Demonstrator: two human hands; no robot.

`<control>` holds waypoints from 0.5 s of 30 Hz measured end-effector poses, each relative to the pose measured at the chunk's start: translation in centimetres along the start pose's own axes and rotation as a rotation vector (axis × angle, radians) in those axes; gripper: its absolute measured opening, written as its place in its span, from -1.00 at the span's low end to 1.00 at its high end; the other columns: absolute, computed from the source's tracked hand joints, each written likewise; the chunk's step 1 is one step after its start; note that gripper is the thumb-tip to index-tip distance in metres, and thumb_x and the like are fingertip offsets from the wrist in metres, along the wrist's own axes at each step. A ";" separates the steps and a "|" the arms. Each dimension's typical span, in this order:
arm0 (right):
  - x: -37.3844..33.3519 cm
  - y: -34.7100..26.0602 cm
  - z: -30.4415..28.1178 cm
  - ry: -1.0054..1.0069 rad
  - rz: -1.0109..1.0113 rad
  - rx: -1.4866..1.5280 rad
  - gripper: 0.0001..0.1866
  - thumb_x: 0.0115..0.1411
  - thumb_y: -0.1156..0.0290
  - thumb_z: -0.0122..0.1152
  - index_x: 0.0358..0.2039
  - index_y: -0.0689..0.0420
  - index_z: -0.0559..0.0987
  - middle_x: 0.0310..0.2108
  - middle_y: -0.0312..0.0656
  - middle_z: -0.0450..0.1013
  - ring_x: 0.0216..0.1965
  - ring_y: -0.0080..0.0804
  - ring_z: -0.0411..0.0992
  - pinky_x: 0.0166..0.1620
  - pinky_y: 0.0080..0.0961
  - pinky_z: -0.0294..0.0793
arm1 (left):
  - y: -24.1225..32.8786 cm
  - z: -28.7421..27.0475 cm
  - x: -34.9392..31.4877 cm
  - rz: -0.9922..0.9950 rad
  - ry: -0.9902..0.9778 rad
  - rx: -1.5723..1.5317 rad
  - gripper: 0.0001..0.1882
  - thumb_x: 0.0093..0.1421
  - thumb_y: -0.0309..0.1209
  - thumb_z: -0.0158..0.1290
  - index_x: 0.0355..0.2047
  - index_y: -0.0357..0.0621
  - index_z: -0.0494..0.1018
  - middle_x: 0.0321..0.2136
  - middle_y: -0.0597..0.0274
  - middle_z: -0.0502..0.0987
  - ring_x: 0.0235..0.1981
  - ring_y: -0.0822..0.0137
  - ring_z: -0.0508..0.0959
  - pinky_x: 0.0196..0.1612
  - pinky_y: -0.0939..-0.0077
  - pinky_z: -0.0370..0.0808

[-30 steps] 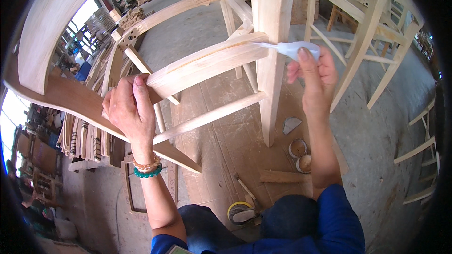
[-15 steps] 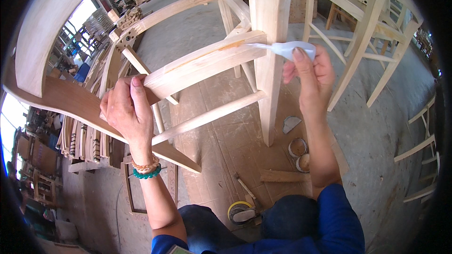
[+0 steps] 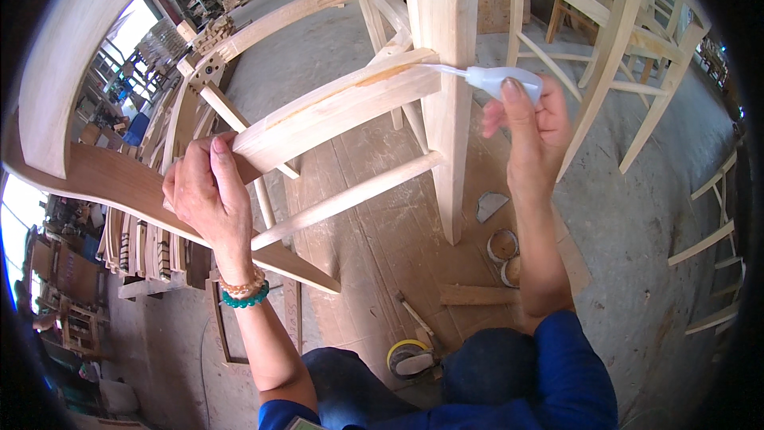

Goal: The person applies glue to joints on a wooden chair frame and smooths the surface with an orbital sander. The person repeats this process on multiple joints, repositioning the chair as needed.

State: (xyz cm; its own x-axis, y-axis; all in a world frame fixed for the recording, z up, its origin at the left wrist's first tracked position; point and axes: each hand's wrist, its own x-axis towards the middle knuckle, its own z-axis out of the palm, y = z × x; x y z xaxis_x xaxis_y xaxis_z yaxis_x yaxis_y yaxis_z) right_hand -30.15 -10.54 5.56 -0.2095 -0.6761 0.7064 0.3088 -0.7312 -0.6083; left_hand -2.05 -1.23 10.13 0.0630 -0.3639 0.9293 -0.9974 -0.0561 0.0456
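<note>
A pale unfinished wooden chair frame (image 3: 448, 123) fills the middle. Along the top of its rail (image 3: 334, 123) runs a thin orange-brown streak. My right hand (image 3: 532, 123) is closed around a small translucent white squeeze bottle (image 3: 501, 80), thumb on its side. The bottle's thin nozzle points left, its tip at the rail's top near the upright leg. With fingers curled, my left hand (image 3: 208, 191) grips the chair frame where the rail's left end meets the curved side piece (image 3: 119, 179). The hand hides part of that joint.
Cardboard (image 3: 358, 271) lies under the chair. On it are round containers (image 3: 502, 246), a wood strip (image 3: 485, 295) and a yellow-rimmed sander-like tool (image 3: 410, 360) near my knees. Other chair frames (image 3: 613, 56) stand right; stacked wooden parts (image 3: 143, 239) are at left.
The bottle's tip has moved a little along the rail toward the upright leg, and the streak reaches farther right. The view has shifted slightly; my left hand keeps its grip.
</note>
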 end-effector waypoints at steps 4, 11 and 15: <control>-0.2 0.1 -0.6 0.023 -0.065 -0.072 -0.82 0.24 0.37 0.14 -0.31 0.23 0.42 -0.55 -0.23 0.47 -0.57 -0.66 0.39 -0.51 -0.72 0.40 | 0.0 0.1 -0.1 0.002 0.030 -0.021 -0.70 0.30 -0.24 -0.11 -0.46 -0.01 0.55 -0.65 0.33 0.43 -0.53 0.34 0.38 -0.12 0.39 0.24; -1.1 0.1 -1.2 0.049 0.104 0.022 -0.84 0.24 0.39 0.12 -0.28 0.22 0.43 -0.52 -0.21 0.49 -0.55 -0.60 0.43 -0.48 -0.68 0.44 | 0.5 0.0 0.0 0.025 0.016 -0.067 -0.74 0.28 -0.30 -0.09 -0.45 -0.03 0.55 -0.55 0.34 0.52 -0.50 0.31 0.43 -0.07 0.36 0.24; -7.2 1.6 -5.2 -0.047 0.453 0.052 -0.82 0.24 0.40 0.08 -0.22 0.23 0.42 -0.42 -0.15 0.52 -0.44 -0.51 0.51 -0.40 -0.61 0.49 | -0.5 -0.9 -0.4 0.080 0.041 -0.105 -0.85 0.23 -0.40 -0.04 -0.34 -0.13 0.53 -0.37 0.21 0.56 -0.26 0.25 0.52 0.07 0.29 0.23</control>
State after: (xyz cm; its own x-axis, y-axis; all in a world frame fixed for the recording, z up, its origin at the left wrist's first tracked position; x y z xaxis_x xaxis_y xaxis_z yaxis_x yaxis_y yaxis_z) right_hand -32.97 -7.33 -2.37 -0.0003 -0.9208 0.3901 0.4061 -0.3566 -0.8414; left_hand -1.60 -0.23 10.03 -0.0159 -0.3245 0.9457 -0.9975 0.0702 0.0073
